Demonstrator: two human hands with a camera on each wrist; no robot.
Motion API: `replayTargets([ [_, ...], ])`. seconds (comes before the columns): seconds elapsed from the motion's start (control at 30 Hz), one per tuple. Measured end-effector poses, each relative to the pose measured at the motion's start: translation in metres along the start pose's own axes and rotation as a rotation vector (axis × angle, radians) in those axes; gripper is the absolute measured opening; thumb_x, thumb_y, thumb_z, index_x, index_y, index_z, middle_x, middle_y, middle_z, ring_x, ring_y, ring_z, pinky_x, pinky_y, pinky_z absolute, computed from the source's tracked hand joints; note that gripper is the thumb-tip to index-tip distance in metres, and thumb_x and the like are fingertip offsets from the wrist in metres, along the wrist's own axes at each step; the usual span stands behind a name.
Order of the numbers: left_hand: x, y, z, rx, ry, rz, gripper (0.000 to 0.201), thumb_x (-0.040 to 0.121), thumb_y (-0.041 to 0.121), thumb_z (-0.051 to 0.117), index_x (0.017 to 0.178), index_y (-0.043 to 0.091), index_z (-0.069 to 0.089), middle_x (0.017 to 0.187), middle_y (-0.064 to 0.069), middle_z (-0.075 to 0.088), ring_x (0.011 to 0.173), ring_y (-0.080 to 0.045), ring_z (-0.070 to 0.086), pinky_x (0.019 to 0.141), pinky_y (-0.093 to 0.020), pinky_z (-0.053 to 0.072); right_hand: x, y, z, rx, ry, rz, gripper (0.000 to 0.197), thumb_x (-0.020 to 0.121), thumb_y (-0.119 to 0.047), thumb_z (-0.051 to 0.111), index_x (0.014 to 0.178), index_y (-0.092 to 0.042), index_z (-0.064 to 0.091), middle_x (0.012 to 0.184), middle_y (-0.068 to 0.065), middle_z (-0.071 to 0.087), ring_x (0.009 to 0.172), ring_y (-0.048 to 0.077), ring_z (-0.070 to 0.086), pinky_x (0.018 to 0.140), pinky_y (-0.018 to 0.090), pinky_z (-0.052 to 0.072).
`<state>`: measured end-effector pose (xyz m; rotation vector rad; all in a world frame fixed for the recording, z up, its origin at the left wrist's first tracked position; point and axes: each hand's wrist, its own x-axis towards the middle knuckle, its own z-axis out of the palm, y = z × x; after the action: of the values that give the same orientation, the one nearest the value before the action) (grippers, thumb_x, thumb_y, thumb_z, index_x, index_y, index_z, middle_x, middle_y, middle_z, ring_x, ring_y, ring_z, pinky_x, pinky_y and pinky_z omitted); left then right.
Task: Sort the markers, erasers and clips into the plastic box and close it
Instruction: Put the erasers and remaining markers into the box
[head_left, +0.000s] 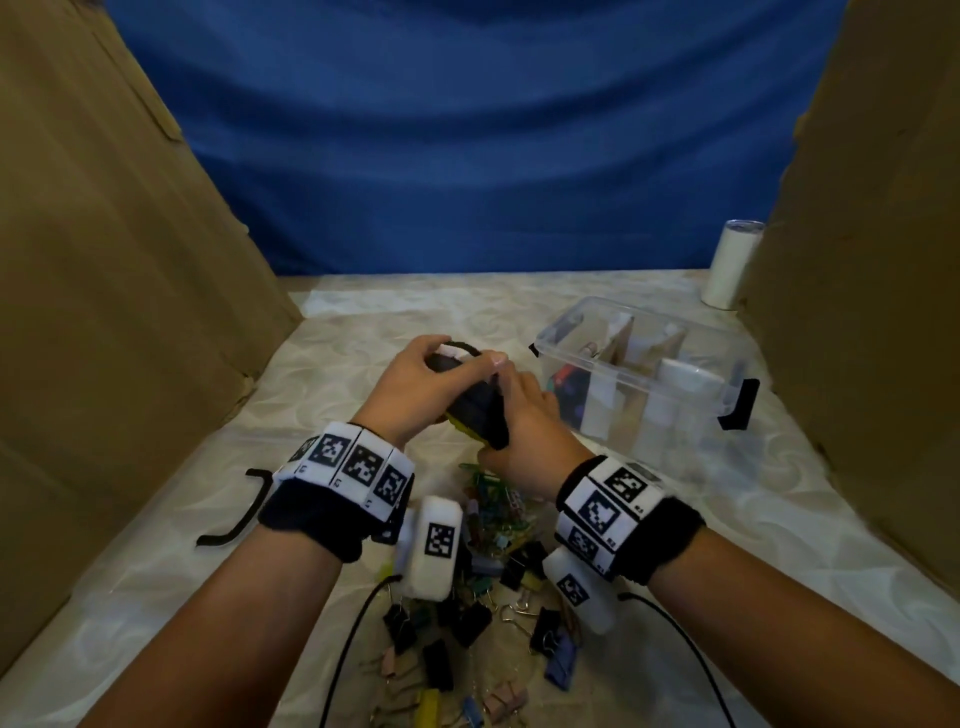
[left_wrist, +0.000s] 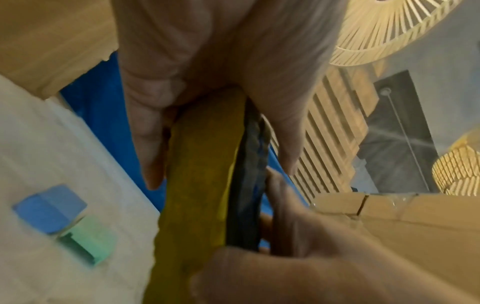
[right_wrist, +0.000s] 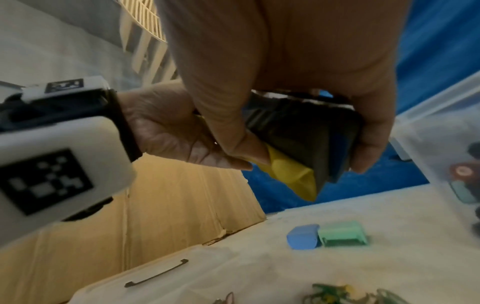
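- Both hands up off the table, meeting over the middle: left hand (head_left: 423, 376) and right hand (head_left: 524, 415) wrapped around the same stack of erasers (head_left: 475, 410), yellow one on the bottom, dark ones on top.
- Left fingers (left_wrist: 153, 127) curled down one side of the yellow eraser (left_wrist: 202, 174), thumb on the dark side, so clamped for sure.
- Right thumb and fingers pinching the stack's other end, seen clearly from the right wrist view (right_wrist: 306, 139).
- Stack held tilted, just left of the plastic box (head_left: 644, 364), not touching it.
- Box open, sitting on the table (head_left: 779, 519) to the right, cardboard dividers inside, markers (head_left: 569, 379) in the nearest compartment.
- Lid (head_left: 171, 519) lying flat at the left, near the cardboard wall (head_left: 104, 286).
- Pile of binder clips (head_left: 467, 623) and paper clips (head_left: 493, 504) right under the wrists, close to the body.
- Blue eraser (right_wrist: 302, 236) and green eraser (right_wrist: 342, 234) side by side on the table, touching, below the hands.
- White cylinder (head_left: 732, 265) standing at the far right corner.
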<state>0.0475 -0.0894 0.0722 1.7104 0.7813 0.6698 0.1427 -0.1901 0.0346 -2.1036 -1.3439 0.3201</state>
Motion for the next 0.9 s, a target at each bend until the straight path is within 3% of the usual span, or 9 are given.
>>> replayTargets([
  [0.1, 0.004, -0.001, 0.004, 0.028, 0.027, 0.077, 0.048, 0.072, 0.045, 0.076, 0.107, 0.018, 0.058, 0.103, -0.002, 0.066, 0.095, -0.018, 0.066, 0.08, -0.036, 0.058, -0.001, -0.002, -0.01, -0.101, 0.063, -0.089, 0.092, 0.077, -0.008, 0.06, 0.148, -0.031, 0.006, 0.135, 0.007, 0.03, 0.12, 0.033, 0.031, 0.096, 0.038, 0.034],
  [0.2, 0.007, 0.0, 0.006, -0.007, 0.058, 0.129, 0.046, 0.075, 0.046, 0.073, 0.107, 0.015, 0.057, 0.102, -0.004, 0.066, 0.096, -0.02, 0.066, 0.084, -0.041, 0.057, -0.001, 0.001, -0.018, -0.112, 0.096, -0.138, 0.089, 0.076, -0.005, 0.058, 0.147, -0.03, 0.011, 0.133, 0.007, 0.03, 0.119, 0.032, 0.032, 0.094, 0.04, 0.035],
  [0.3, 0.014, 0.001, 0.007, -0.077, 0.096, 0.15, 0.048, 0.077, 0.049, 0.069, 0.108, 0.015, 0.057, 0.102, -0.003, 0.066, 0.096, -0.019, 0.066, 0.087, -0.043, 0.056, 0.002, 0.007, -0.03, -0.183, 0.148, -0.17, 0.081, 0.077, -0.013, 0.062, 0.145, -0.023, 0.019, 0.135, 0.009, 0.031, 0.124, 0.032, 0.035, 0.101, 0.047, 0.04],
  [0.4, 0.018, 0.004, 0.016, -0.099, 0.123, 0.179, 0.049, 0.079, 0.05, 0.067, 0.109, 0.013, 0.054, 0.1, 0.001, 0.064, 0.096, -0.016, 0.064, 0.086, -0.036, 0.055, 0.011, 0.015, -0.047, -0.29, 0.141, -0.132, 0.076, 0.08, -0.024, 0.067, 0.143, -0.022, 0.024, 0.14, 0.013, 0.028, 0.125, 0.037, 0.04, 0.099, 0.051, 0.043],
  [0.5, 0.02, 0.012, 0.039, -0.137, 0.152, 0.242, 0.041, 0.085, 0.042, 0.065, 0.108, 0.013, 0.047, 0.106, -0.002, 0.06, 0.093, -0.011, 0.061, 0.082, -0.028, 0.054, 0.022, 0.02, -0.074, -0.389, 0.094, -0.039, 0.074, 0.082, -0.026, 0.065, 0.14, -0.034, 0.021, 0.133, 0.015, 0.036, 0.106, 0.041, 0.057, 0.088, 0.049, 0.052],
  [0.57, 0.027, 0.019, 0.057, -0.174, 0.17, 0.266, 0.046, 0.083, 0.047, 0.064, 0.108, 0.015, 0.042, 0.115, -0.008, 0.057, 0.099, -0.014, 0.059, 0.088, -0.032, 0.053, 0.032, 0.022, -0.096, -0.438, 0.084, -0.01, 0.074, 0.08, -0.021, 0.065, 0.137, -0.038, 0.022, 0.122, 0.013, 0.044, 0.095, 0.039, 0.061, 0.081, 0.047, 0.054],
  [0.7, 0.047, 0.027, 0.089, -0.18, 0.081, 0.275, 0.068, 0.066, 0.063, 0.061, 0.113, 0.022, 0.035, 0.127, -0.012, 0.048, 0.116, -0.023, 0.054, 0.098, -0.043, 0.05, 0.056, 0.037, -0.143, -0.536, 0.107, -0.029, 0.071, 0.076, -0.014, 0.066, 0.132, -0.033, 0.029, 0.116, 0.014, 0.043, 0.086, 0.04, 0.061, 0.075, 0.045, 0.054],
  [0.8, 0.06, 0.031, 0.103, -0.124, -0.087, 0.284, 0.072, 0.072, 0.044, 0.074, 0.125, 0.029, 0.028, 0.127, -0.008, 0.048, 0.113, -0.025, 0.058, 0.093, -0.046, 0.053, 0.072, 0.059, -0.169, -0.628, 0.056, -0.017, 0.068, 0.076, -0.015, 0.069, 0.13, -0.034, 0.032, 0.117, 0.013, 0.038, 0.084, 0.04, 0.06, 0.074, 0.046, 0.053],
  [0.9, 0.071, 0.032, 0.113, 0.074, -0.19, 0.314, 0.073, 0.074, 0.032, 0.078, 0.13, 0.021, 0.033, 0.125, -0.007, 0.052, 0.108, -0.023, 0.06, 0.088, -0.039, 0.055, 0.083, 0.08, -0.183, -0.656, 0.007, 0.007, 0.067, 0.075, -0.012, 0.07, 0.128, -0.033, 0.034, 0.119, 0.012, 0.038, 0.081, 0.037, 0.058, 0.075, 0.046, 0.053],
])
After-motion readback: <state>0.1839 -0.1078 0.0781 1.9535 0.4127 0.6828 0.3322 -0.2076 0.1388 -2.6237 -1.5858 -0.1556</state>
